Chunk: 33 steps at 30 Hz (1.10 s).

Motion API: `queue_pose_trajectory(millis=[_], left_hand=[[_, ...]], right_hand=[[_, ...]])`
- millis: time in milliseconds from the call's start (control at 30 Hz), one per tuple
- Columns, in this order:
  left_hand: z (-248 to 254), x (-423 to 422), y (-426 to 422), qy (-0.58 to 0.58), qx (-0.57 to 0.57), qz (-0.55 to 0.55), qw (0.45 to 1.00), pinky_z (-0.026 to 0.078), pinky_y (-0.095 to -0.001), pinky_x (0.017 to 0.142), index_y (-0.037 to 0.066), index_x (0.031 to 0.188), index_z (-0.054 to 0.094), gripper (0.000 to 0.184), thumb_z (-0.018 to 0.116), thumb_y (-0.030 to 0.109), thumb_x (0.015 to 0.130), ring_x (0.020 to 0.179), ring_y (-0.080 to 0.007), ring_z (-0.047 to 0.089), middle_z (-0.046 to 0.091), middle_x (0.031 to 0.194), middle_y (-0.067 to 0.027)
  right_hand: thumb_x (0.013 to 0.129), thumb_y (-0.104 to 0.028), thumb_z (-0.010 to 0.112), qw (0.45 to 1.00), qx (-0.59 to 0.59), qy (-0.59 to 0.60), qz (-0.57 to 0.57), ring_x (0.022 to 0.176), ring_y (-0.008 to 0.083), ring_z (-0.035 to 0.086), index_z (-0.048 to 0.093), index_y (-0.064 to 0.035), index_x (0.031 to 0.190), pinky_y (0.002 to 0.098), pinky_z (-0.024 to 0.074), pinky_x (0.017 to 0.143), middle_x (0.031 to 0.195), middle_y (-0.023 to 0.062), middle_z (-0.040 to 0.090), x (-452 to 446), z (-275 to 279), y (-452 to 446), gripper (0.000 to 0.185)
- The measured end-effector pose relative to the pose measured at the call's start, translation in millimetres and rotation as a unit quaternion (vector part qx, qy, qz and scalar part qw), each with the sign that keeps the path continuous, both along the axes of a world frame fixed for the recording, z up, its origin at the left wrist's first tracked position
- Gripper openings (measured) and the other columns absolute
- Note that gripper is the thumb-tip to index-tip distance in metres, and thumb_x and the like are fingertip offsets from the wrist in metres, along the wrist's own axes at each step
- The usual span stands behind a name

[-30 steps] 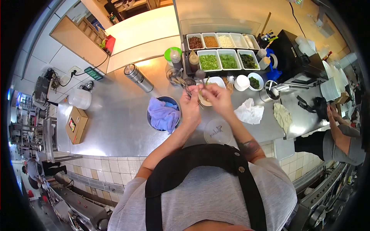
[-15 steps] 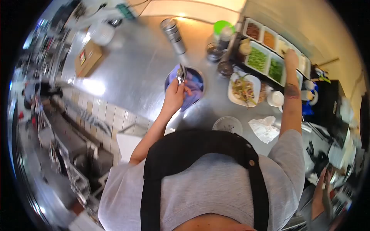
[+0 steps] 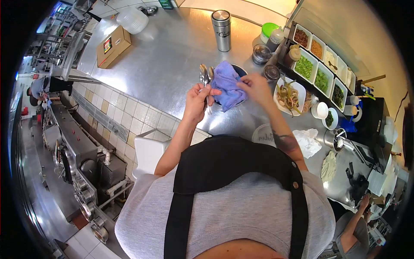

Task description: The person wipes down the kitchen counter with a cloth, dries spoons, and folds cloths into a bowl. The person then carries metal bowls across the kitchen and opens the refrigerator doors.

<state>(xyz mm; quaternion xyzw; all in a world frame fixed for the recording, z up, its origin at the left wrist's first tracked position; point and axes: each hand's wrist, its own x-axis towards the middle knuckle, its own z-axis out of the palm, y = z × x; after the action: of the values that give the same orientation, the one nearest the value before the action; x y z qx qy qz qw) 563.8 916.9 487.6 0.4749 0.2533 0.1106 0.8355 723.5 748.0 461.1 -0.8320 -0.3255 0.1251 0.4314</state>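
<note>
Beyond the cloth (image 3: 227, 83) stands a flask (image 3: 222, 36); a jar (image 3: 271, 72) crowds the right hand (image 3: 256, 87).

There are one purple cloth (image 3: 226, 81), one steel flask (image 3: 223, 36), one cardboard box (image 3: 114, 46) and three rectangular tubs (image 3: 315, 73) of greens.

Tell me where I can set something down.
Widest bare patch: steel counter between cardboard box and silver thermos. Smaller one: between purple cloth and lettered round disc. Crowded: right of the cloth, where jars, salad dish and topping pans sit close together.
</note>
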Motion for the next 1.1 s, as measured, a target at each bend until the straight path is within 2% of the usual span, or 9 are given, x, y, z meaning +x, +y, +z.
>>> queue_pose_trajectory(millis=[67,167,333,467,567,767,967,1067,1100], left_hand=[[-2,-4,3,-0.022,-0.057,-0.003,0.998,0.038,-0.0226,0.046,0.004,0.087,0.049,0.013,0.051,0.015,0.093,0.047,-0.0101,0.045,0.065,0.082,-0.0169],[0,-11,2,-0.012,-0.104,0.015,0.994,0.041,-0.0234,0.045,0.003,0.089,0.051,0.013,0.053,0.016,0.092,0.047,-0.0117,0.049,0.065,0.081,-0.0151],[-3,-5,-8,-0.016,-0.011,0.028,0.999,0.037,-0.0217,0.042,0.004,0.086,0.052,0.011,0.054,0.013,0.091,0.045,-0.0096,0.047,0.065,0.075,-0.0137],[6,8,-24,-0.062,0.099,0.035,0.993,0.033,-0.0193,0.043,0.004,0.080,0.051,0.009,0.054,0.004,0.089,0.048,-0.0044,0.043,0.062,0.068,-0.0074],[12,14,-29,-0.070,0.206,0.018,0.976,0.036,-0.0190,0.048,0.002,0.075,0.052,0.013,0.055,0.002,0.087,0.053,-0.0027,0.046,0.059,0.064,-0.0030],[20,16,-35,-0.096,0.237,0.002,0.967,0.038,-0.0210,0.050,-0.002,0.080,0.058,0.008,0.057,0.004,0.086,0.057,-0.0043,0.051,0.057,0.061,-0.0012],[13,13,-12,-0.051,0.368,-0.011,0.928,0.035,-0.0224,0.046,-0.003,0.083,0.060,0.009,0.059,0.006,0.085,0.051,-0.0037,0.044,0.052,0.057,0.0019],[18,8,-4,-0.049,0.312,-0.013,0.949,0.033,-0.0220,0.046,-0.004,0.082,0.060,0.011,0.059,0.007,0.086,0.051,-0.0034,0.042,0.050,0.056,0.0027],[20,5,-5,-0.032,0.294,0.001,0.955,0.031,-0.0214,0.045,-0.004,0.081,0.060,0.014,0.057,0.008,0.088,0.050,-0.0036,0.041,0.048,0.057,0.0031]], right_hand=[[0.073,-0.019,0.071,0.998,-0.058,-0.009,0.029,0.070,0.0207,0.064,0.068,-0.0030,0.078,0.0325,0.0492,0.063,0.074,0.0131,0.063,-11,-9,16,0.017],[0.081,-0.018,0.067,0.987,0.108,0.116,0.027,0.067,0.0137,0.061,0.066,-0.0033,0.084,0.0276,0.0480,0.061,0.071,0.0033,0.062,-5,9,18,0.015],[0.088,-0.014,0.059,0.846,0.327,0.421,-0.020,0.072,0.0056,0.056,0.061,-0.0077,0.098,0.0211,0.0456,0.062,0.080,-0.0023,0.060,-20,70,20,0.012],[0.086,-0.012,0.060,0.945,0.308,0.098,0.053,0.079,0.0114,0.058,0.059,-0.0053,0.100,0.0245,0.0475,0.065,0.085,0.0003,0.061,-46,47,46,0.016],[0.084,-0.010,0.062,0.910,0.370,0.177,-0.051,0.076,0.0133,0.059,0.058,-0.0030,0.100,0.0267,0.0478,0.064,0.084,0.0029,0.062,-61,71,60,0.018],[0.089,-0.016,0.056,0.982,0.155,-0.009,-0.109,0.073,0.0074,0.054,0.060,0.0001,0.097,0.0206,0.0433,0.066,0.080,0.0009,0.061,-36,77,53,0.018],[0.089,-0.022,0.057,0.898,0.301,0.292,-0.132,0.065,0.0089,0.052,0.063,0.0024,0.093,0.0260,0.0430,0.059,0.073,0.0045,0.061,-12,28,64,0.026],[0.090,-0.022,0.054,0.856,0.351,0.341,-0.169,0.066,0.0108,0.054,0.063,0.0028,0.094,0.0271,0.0439,0.061,0.074,0.0065,0.062,-8,9,73,0.027],[0.090,-0.022,0.053,0.895,0.312,0.271,-0.169,0.068,0.0123,0.055,0.063,0.0030,0.094,0.0276,0.0445,0.064,0.076,0.0078,0.063,-4,7,75,0.027]])
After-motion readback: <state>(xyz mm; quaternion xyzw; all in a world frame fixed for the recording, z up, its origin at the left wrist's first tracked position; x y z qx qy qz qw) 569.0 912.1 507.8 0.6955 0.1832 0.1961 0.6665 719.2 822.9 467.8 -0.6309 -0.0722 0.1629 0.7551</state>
